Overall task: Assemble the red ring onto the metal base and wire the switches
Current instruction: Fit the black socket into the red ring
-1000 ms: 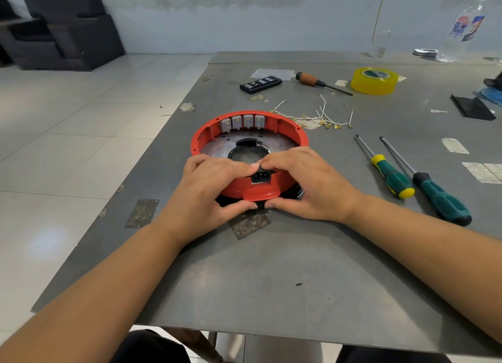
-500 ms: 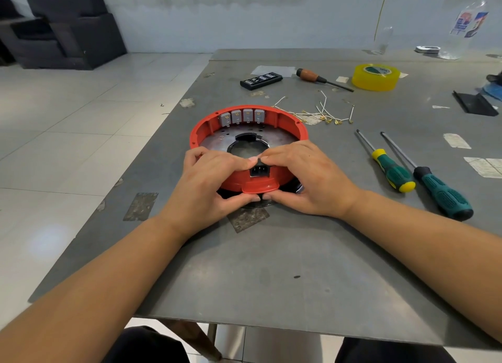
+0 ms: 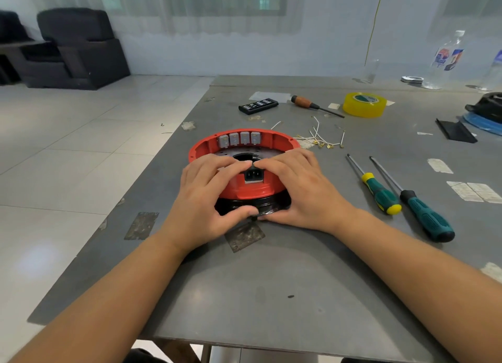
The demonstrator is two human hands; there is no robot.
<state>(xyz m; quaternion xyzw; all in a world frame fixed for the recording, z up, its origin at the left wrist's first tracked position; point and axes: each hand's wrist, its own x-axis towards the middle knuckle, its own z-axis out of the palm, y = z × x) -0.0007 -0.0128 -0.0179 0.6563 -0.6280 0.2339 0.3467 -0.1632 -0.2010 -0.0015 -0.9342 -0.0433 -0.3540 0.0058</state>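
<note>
Red ring [image 3: 206, 145] with four grey switches [image 3: 239, 139] and a black socket [image 3: 254, 175]; black base [image 3: 244, 203] under it. Grey worktop [image 3: 271, 294]. Yellow tape roll [image 3: 364, 104]. Two green-handled screwdrivers, one yellow-tipped [image 3: 381, 195], one black-tipped [image 3: 426, 218]. Brown-handled screwdriver [image 3: 303, 102]. White wires [image 3: 317, 134] with gold ends.

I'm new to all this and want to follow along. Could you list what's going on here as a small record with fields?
Left hand: grips near side of red ring
Right hand: grips the same side
Ring interior: four grey switches along far wall
Socket: black, facing the person
Loose wires: on table, unconnected
Two green screwdrivers: right of ring, untouched
</note>
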